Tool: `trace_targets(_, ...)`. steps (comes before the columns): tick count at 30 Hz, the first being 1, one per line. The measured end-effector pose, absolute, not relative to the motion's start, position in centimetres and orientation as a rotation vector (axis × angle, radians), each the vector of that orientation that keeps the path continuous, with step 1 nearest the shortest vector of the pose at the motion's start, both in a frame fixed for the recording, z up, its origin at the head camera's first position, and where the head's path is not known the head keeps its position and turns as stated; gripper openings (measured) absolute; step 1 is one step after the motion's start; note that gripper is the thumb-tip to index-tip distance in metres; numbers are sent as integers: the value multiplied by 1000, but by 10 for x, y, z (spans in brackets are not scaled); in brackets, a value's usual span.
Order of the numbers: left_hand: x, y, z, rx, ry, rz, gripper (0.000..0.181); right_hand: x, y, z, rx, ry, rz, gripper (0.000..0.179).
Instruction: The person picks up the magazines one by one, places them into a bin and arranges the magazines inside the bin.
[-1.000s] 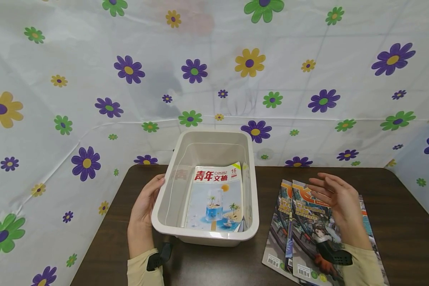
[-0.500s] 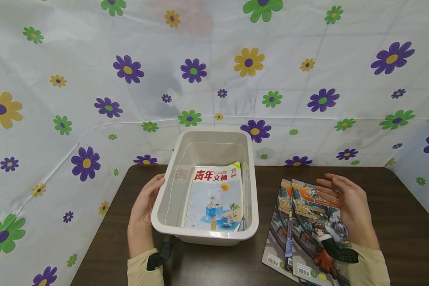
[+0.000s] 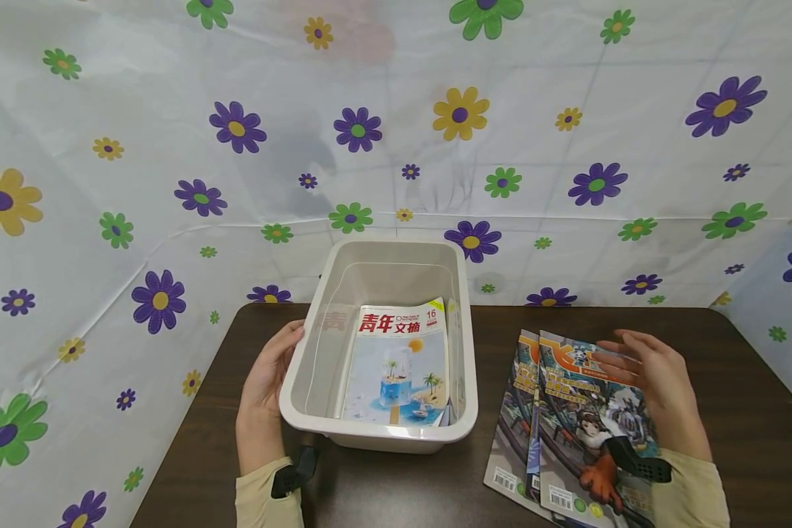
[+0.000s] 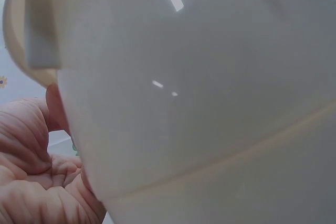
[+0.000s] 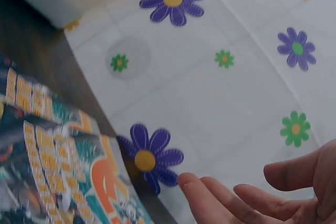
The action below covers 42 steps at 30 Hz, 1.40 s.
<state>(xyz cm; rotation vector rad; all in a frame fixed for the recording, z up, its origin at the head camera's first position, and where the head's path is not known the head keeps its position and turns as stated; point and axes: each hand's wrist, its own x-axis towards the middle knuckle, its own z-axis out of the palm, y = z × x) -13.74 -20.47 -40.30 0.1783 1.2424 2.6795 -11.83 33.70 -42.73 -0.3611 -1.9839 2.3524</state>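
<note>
My left hand (image 3: 266, 374) is at the left side of a light grey plastic bin (image 3: 378, 433), its fingers reaching under the rim. In the left wrist view, the fingers (image 4: 56, 111) touch the outer wall below the rim. Inside the bin lies a magazine (image 3: 396, 374) with red lettering and a beach picture on its cover; edges of others show beside it. To the right, my right hand (image 3: 660, 381) hovers above a colourful comic magazine (image 3: 567, 425), holding nothing, fingers extended and spread from the thumb. Several magazines overlap there, with one (image 3: 511, 447) sticking out at the left.
The dark brown table (image 3: 396, 488) carries everything. Behind it hangs a white sheet (image 3: 383, 88) printed with purple, yellow and green flowers, close to the bin's far end. Black camera mounts (image 3: 295, 473) sit on both wrists.
My right hand has drifted right over the magazines, uncovering more of the top cover. The left hand and the bin stay where they were.
</note>
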Motion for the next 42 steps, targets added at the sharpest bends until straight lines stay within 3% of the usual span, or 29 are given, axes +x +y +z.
trace_targets(7, -137, -204, -403, 176, 1234, 2680, 25, -127, 350, -444, -461, -2265, 2097, 70)
trace_targets(11, -137, -205, -403, 171, 1230, 2680, 25, -137, 370, -468, -458, -2298, 2104, 88)
trace_targets(23, -137, -204, -402, 161, 1232, 2684, 24, -133, 364, -461, -548, -2520, 2020, 67)
trace_targets(42, -137, -204, -403, 164, 1245, 2682, 24, -130, 377, -464, -774, -2483, 1906, 67)
